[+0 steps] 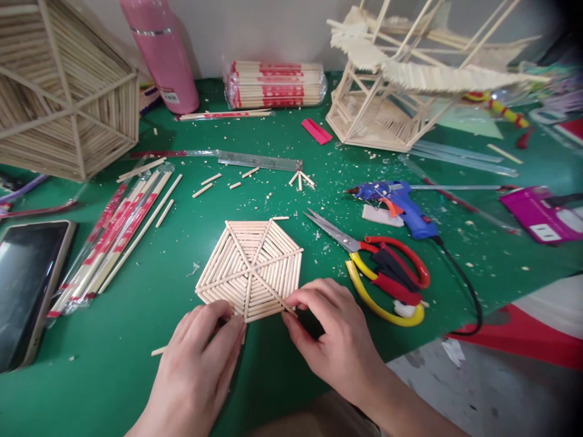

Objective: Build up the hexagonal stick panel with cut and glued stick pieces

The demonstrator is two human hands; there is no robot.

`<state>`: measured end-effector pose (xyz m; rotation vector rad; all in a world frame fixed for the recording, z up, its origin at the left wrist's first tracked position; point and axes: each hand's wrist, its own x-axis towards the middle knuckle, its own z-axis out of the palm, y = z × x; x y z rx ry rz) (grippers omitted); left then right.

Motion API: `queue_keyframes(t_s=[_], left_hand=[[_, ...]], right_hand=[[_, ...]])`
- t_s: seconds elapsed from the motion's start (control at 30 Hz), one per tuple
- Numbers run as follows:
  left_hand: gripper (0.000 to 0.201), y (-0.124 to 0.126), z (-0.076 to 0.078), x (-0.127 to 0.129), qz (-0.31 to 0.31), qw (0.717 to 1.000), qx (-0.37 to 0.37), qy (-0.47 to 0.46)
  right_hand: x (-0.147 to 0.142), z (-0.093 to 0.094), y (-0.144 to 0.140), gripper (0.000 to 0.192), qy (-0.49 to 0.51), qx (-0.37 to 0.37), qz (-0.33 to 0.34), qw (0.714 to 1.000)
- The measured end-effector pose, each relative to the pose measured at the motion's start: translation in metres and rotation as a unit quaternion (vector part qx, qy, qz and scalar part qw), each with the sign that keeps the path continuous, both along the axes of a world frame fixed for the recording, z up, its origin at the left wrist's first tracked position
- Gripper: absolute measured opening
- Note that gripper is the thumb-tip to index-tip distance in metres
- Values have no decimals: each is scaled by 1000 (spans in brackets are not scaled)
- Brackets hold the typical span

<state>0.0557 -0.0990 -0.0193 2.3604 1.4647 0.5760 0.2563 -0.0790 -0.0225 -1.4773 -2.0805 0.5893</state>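
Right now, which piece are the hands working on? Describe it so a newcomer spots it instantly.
On the green table, look at the near middle, left of the red-and-yellow scissors. There lies a flat hexagonal panel of pale wooden sticks, with the left hand and right hand at its near edge. Unlike the big stick hexagon at far left, it is small and lies flat.

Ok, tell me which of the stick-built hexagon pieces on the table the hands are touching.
The small flat hexagon panel, lying on the green mat between left hand and right hand. The big hexagon and frame structure sit far back, untouched.
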Motion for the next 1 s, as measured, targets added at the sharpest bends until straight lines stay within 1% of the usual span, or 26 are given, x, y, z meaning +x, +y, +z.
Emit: queue_keyframes(t_s=[0.07, 0.23, 0.47, 0.7, 0.8, 0.9, 0.97, 1.0], left_hand=[[15, 1, 0, -2, -11, 1000, -2, 8], [13, 4, 1, -5, -14, 1000, -11, 21], [11, 8, 5, -3, -21, 999, -26, 2], [10, 12, 10, 2, -19, 999, -24, -19], [10, 13, 15, 0, -20, 999, -1, -28], [12, 12, 22, -7, -6, 998, 29, -54], [12, 11, 26, -13, 9, 997, 13, -80], [12, 10, 28, -15, 24, 995, -8, -99]], right_hand=[[0, -1, 0, 8, 1, -2, -1, 1000], [0, -2, 0, 6, 5, -4, -3, 1000], [1, -2, 0, 6, 11, -6, 2, 1000], [2, -4, 0, 4, 11, -11, 7, 1000], [3, -3, -2, 7, 48, 4, 7, 999], [7, 1, -4, 16, 121, 31, -6, 992], [15, 6, -3, 21, 147, 54, -28, 987], [22, 8, -2, 23, 144, 69, -44, 986]])
